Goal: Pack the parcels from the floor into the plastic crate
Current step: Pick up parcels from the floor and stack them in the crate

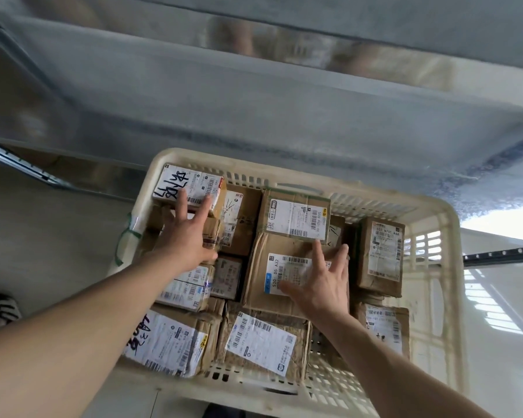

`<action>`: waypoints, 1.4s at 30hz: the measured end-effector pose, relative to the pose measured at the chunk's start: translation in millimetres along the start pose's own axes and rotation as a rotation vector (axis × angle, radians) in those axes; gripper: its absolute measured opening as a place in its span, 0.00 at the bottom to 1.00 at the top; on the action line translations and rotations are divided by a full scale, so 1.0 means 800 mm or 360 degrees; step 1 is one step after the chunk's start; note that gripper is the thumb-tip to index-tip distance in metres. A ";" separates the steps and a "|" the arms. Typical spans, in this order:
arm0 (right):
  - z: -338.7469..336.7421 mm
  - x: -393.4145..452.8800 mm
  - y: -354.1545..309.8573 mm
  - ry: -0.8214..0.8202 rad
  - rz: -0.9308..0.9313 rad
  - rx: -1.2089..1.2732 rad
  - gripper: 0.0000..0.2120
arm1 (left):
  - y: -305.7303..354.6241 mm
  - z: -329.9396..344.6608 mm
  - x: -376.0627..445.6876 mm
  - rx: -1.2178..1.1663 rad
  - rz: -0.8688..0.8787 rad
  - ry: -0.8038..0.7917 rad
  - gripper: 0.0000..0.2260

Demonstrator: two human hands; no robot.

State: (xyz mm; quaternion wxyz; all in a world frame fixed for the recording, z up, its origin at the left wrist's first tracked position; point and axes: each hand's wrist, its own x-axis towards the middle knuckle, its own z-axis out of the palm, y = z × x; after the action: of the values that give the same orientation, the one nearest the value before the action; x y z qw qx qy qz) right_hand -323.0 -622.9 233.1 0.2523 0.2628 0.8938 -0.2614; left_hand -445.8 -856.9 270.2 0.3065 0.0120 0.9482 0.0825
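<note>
The left hand (pixel 184 236) reaches into the cream plastic crate (pixel 444 267) with fingers spread, gripping nothing, its fingertips over a scrawled-label parcel (pixel 187 187) at the far-left corner. To its right, the right hand (pixel 320 285) lies open on a large flat parcel (pixel 272 276), perhaps pressing it. Just beyond its fingertips sits a labelled box (pixel 295 215); further right stands an upright parcel (pixel 381 256).
</note>
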 end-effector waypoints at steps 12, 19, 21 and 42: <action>-0.012 -0.026 0.010 0.0048 -0.0047 0.0022 0.64 | -0.025 0.029 -0.053 -0.0212 0.0179 0.0069 0.61; -0.005 -0.056 -0.004 -0.0037 -0.0156 -0.0201 0.62 | -0.018 0.077 -0.120 0.0104 0.0148 -0.0327 0.60; 0.004 -0.057 -0.002 -0.0025 -0.0190 -0.0244 0.56 | -0.017 0.082 -0.120 0.0189 0.0136 -0.0364 0.60; 0.022 -0.060 0.020 -0.0020 -0.0348 -0.0333 0.40 | -0.024 0.095 -0.111 0.0337 0.0224 -0.0280 0.54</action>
State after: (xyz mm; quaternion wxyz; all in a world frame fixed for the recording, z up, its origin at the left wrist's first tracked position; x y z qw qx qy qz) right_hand -272.8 -638.2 243.1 0.2540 0.1345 0.9379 -0.1944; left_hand -329.1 -871.1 258.1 0.3789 0.1178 0.9179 0.0020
